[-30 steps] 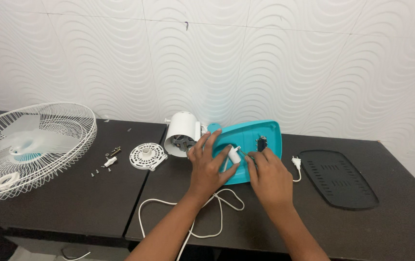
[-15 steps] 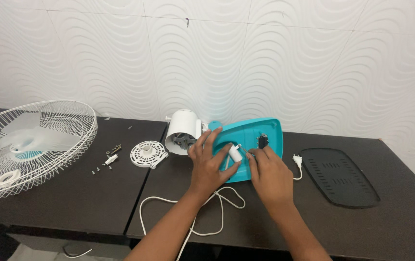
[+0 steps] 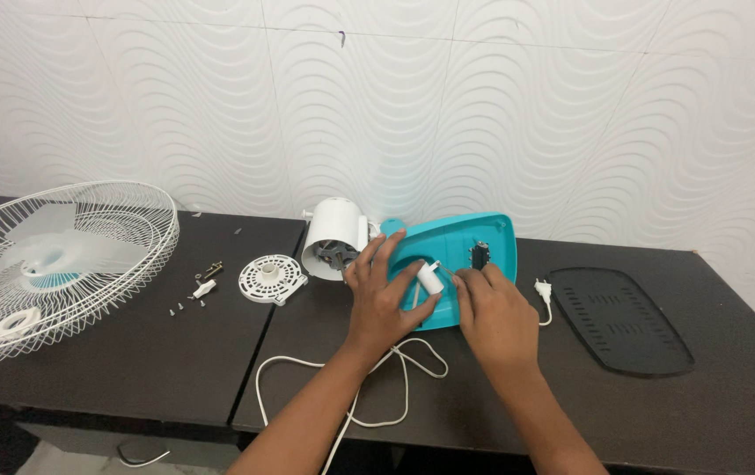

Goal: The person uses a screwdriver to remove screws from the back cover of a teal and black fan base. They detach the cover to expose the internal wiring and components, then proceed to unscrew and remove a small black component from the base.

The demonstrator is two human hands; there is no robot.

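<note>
At the frame's centre, a teal fan base (image 3: pixel 461 255) is lain on the dark bench (image 3: pixel 175 369). A small white cylinder (image 3: pixel 431 279) is clamped in the left hand (image 3: pixel 384 299)'s grip; the right hand (image 3: pixel 494 310) is rested on the base, fingers loosely curled, clamped on nothing.

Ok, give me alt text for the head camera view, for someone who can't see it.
Two bare hands work on a teal fan base lying on a dark table: the left hand holds a small white cylinder, and the right hand rests on the base's near edge. A white motor housing, round white cap, wire fan guard, white cord and black plate lie around.
</note>
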